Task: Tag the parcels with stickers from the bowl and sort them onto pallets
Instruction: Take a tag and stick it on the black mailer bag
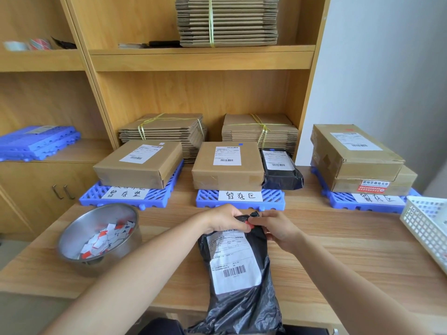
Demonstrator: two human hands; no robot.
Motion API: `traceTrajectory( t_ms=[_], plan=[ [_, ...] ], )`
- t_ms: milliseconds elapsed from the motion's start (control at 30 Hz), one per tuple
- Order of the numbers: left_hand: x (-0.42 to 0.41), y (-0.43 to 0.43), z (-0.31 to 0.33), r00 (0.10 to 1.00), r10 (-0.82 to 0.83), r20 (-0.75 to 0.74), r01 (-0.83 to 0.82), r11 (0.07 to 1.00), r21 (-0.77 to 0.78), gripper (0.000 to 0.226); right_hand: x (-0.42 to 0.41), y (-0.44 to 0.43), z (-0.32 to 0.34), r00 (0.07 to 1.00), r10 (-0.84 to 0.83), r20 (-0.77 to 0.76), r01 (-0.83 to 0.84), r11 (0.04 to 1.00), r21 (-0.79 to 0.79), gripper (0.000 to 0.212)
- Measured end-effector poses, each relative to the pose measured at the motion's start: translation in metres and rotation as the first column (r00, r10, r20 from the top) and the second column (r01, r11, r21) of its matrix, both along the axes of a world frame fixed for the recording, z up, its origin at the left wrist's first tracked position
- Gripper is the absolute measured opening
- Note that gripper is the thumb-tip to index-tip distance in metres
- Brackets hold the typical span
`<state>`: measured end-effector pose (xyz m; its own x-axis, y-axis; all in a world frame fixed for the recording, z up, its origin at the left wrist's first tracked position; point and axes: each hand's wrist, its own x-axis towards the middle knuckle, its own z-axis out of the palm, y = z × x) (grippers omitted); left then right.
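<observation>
Black parcel bag (242,308) lay label-up on the wooden table (338,250). Its long axis ran straight away from the person, with the far end between both hands and the near end drooping over the table's edge. The left hand (225,220) curled over that far end, gripping it. The right hand (278,228) pinched the bunched corner, and a red sticker (249,224) showed where the fingertips met. Left of the left hand sat the steel bowl (84,228) of stickers. Beyond the hands, blue pallets (273,198) bore parcels before wooden shelving (193,93).

A light-wood shelving unit (200,61) stands behind a wood-grain table (338,250); a plain pale wall (387,68) lies to its right.
</observation>
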<state>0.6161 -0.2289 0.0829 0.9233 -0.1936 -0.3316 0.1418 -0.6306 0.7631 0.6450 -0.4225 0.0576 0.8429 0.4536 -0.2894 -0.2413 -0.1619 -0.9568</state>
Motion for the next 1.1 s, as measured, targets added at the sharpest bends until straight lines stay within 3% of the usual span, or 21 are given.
traceTrajectory(
  t_ms=[100,200,500,700,867,1000,1100],
  plan=[
    [0.001,0.001,0.001,1.000,-0.007,-0.004,0.007,1.000,-0.001,0.020,-0.001,0.000,-0.002,1.000,-0.014,0.015,0.015,1.000,-0.021,0.011],
    [0.002,0.001,-0.002,1.000,0.011,-0.009,-0.011,0.999,-0.040,0.030,-0.002,-0.002,-0.005,1.000,-0.027,0.016,0.027,0.999,-0.029,0.013],
    [0.002,0.000,-0.006,0.998,0.063,0.008,-0.061,0.986,-0.154,0.010,0.002,-0.018,-0.003,0.996,0.067,0.064,-0.060,0.992,-0.108,0.021],
    [0.007,-0.011,-0.005,0.995,0.090,0.037,-0.082,0.981,-0.177,0.008,0.005,-0.022,-0.003,0.984,0.034,0.176,-0.002,0.984,-0.179,0.020],
    [0.012,-0.019,0.007,0.988,0.145,0.054,-0.128,0.964,-0.234,0.014,-0.007,-0.045,0.004,0.994,0.106,-0.013,-0.107,0.989,-0.102,0.059],
    [0.018,-0.028,0.032,0.969,0.234,0.084,-0.204,0.941,-0.271,0.016,-0.018,-0.066,0.011,0.982,0.176,-0.074,-0.183,0.978,-0.100,0.056],
    [0.022,-0.043,0.052,0.951,0.280,0.133,-0.233,0.928,-0.290,0.019,-0.026,-0.084,0.021,0.972,0.218,-0.088,-0.228,0.966,-0.123,0.069]
  ],
)
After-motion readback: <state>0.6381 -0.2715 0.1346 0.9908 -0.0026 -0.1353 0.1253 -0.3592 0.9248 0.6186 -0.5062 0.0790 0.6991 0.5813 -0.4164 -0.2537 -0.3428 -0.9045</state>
